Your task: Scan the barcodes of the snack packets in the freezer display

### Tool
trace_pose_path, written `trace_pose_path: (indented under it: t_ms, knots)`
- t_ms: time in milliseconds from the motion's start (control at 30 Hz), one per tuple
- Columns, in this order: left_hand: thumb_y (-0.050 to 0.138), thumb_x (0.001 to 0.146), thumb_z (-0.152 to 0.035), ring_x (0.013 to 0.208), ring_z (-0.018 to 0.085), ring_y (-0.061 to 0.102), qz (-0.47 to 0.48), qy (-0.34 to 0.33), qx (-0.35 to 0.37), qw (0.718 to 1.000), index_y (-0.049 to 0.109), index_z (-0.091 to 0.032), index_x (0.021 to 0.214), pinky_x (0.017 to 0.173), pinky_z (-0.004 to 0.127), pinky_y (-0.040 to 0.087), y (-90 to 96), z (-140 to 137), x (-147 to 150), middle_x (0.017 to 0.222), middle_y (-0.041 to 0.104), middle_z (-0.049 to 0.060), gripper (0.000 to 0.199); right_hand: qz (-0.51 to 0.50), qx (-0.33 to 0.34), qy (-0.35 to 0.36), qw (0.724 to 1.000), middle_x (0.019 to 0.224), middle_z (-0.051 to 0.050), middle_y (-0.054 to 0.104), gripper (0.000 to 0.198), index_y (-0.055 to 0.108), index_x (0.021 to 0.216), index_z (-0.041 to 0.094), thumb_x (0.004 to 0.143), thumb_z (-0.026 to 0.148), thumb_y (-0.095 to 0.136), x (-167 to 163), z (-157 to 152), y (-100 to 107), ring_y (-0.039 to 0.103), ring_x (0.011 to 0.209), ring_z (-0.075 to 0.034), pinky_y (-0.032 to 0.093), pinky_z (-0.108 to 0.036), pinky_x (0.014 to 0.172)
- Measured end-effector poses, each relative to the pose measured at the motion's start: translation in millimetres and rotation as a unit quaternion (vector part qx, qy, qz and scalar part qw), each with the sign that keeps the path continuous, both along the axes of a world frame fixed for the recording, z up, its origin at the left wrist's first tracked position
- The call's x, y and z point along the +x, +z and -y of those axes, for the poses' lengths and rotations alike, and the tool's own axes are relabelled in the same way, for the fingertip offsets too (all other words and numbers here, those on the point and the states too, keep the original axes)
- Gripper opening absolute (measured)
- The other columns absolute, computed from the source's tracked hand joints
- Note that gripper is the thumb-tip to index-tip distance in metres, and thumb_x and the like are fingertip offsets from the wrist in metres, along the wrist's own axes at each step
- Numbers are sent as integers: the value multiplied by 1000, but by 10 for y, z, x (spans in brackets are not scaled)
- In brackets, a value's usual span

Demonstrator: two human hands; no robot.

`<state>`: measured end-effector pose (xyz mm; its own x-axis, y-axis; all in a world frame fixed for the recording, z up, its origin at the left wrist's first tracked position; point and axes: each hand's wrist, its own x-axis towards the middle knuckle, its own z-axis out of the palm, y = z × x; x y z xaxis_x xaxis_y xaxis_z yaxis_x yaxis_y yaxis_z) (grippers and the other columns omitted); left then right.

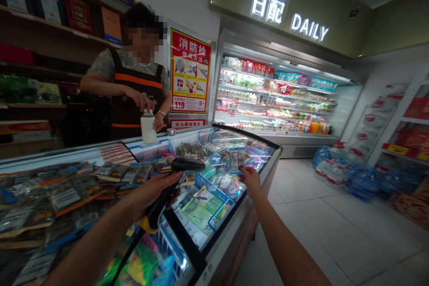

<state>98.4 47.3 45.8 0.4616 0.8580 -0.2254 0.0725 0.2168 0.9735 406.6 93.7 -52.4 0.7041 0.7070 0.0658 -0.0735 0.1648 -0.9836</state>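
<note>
My left hand (142,199) is wrapped round the grip of a black and yellow barcode scanner (167,187). Its head points right, and its cable runs down below my forearm. Out over the right side of the glass-topped freezer, my right hand (251,180) pinches the edge of a small flat packet (234,159) with a white label and blue trim. Packets of the same sort (67,192) lie in a broad, overlapping pile left of the scanner. Beneath the glass, bagged goods (201,208) sit in blue wire baskets.
Across the freezer (231,228) stands a person in an apron (137,94), both hands on a white-filled jar (148,128). A lit display fridge (275,98) is at the back. Wrapped water bottles (365,183) stand on the tiled floor to the right; boxed goods (78,13) fill shelves at left.
</note>
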Motion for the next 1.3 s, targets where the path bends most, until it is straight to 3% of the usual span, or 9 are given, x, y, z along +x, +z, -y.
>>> trace_pose_path:
  t_ms: [133, 233, 500, 1300]
  knots:
    - [58, 65, -54, 46, 7, 47, 29, -15, 14, 999, 51, -15, 81, 45, 20, 34, 42, 20, -17, 57, 53, -2, 43, -35, 27, 52, 998, 53, 5, 56, 32, 48, 68, 18, 50, 34, 70, -406, 31, -81, 58, 44, -13, 43, -23, 41]
    - [58, 67, -54, 46, 7, 47, 37, -4, 8, 999, 51, -14, 81, 44, 20, 34, 70, 24, -27, 58, 53, -2, 42, -48, 31, 70, 996, 51, 4, 56, 32, 48, 67, 18, 49, 33, 69, -520, 60, -131, 57, 43, -13, 42, -22, 40]
    - [58, 68, -51, 46, 7, 47, 60, -28, 13, 998, 52, -15, 77, 44, 19, 34, 38, 9, -35, 57, 53, -2, 38, -53, 34, 73, 995, 52, 5, 56, 29, 49, 65, 18, 49, 31, 68, -487, 80, -143, 58, 45, -13, 41, -21, 39]
    - [59, 69, -48, 46, 7, 48, 87, 2, -31, 996, 52, -15, 79, 43, 18, 35, -20, -60, -43, 60, 56, -1, 36, -40, 31, 69, 996, 51, 5, 54, 27, 48, 63, 18, 50, 31, 67, -473, 75, -173, 58, 46, -13, 40, -20, 40]
